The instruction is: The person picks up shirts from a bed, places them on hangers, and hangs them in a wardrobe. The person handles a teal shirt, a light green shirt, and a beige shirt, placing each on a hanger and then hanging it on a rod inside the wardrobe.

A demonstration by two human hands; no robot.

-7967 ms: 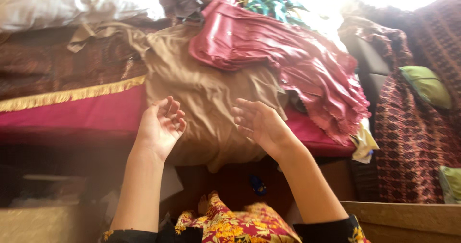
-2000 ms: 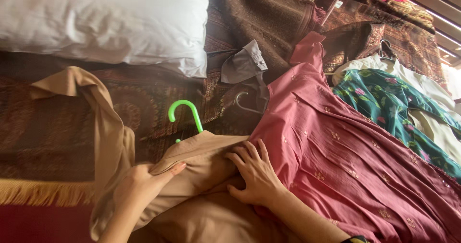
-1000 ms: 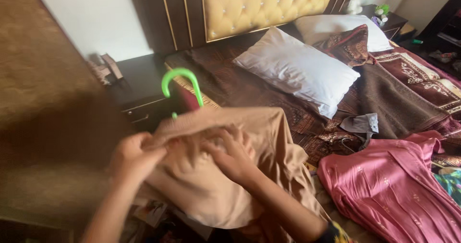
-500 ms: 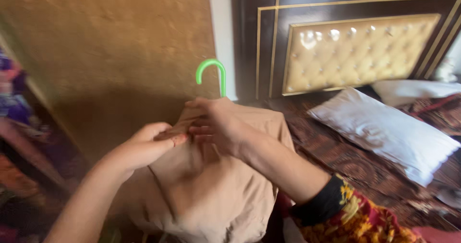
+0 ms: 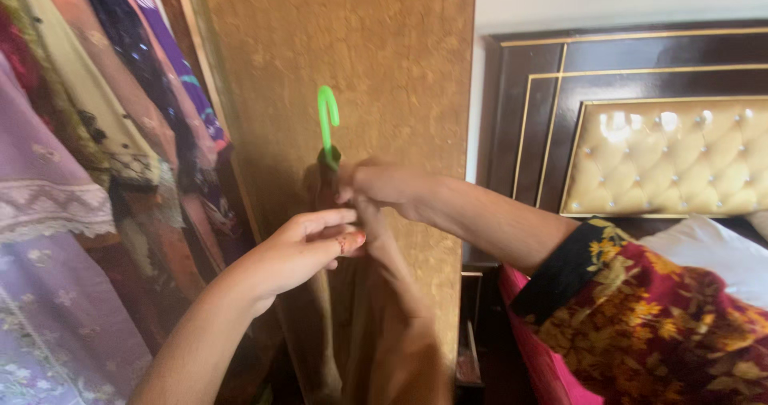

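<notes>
Head view, left to right. Hanging clothes (image 5: 72, 181) fill the 9 o'clock side, 1 purple with lace. Left hand (image 5: 300, 249), centre, pinches the tan garment (image 5: 376, 309) between thumb and fingers. Green hanger (image 5: 327, 125) hook stands at 12 o'clock above it. Right hand (image 5: 384, 187) closes around the garment's top just under the hook. Tufted headboard (image 5: 672, 157) at 3 o'clock.
</notes>
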